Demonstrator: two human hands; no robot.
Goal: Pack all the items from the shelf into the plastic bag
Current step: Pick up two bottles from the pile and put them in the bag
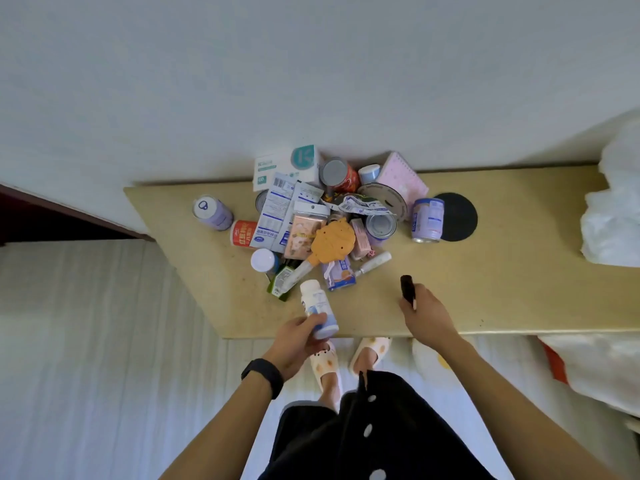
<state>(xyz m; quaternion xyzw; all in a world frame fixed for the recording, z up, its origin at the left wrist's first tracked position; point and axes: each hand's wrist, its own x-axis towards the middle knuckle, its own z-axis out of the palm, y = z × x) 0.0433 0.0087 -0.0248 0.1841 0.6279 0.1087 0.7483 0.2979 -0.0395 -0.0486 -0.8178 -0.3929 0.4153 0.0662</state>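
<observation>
Where the frame edge cuts it off, the plastic bag (611, 216) shows only in part at the right end of the shelf (502, 299). A heap (311, 223) of cans, boxes and packets crowds mid-shelf, beside a black disc (456, 217). The left hand (294, 342) grips a white bottle (318, 306) at the near edge; the right hand (425, 315) clasps a dark object (407, 288), unidentifiable, well apart from the bag.

Cans and boxes (311, 216) lie heaped on the shelf (502, 289), white bottle (317, 306) and dark tube (407, 287) held, plastic bag (613, 216) far right
</observation>
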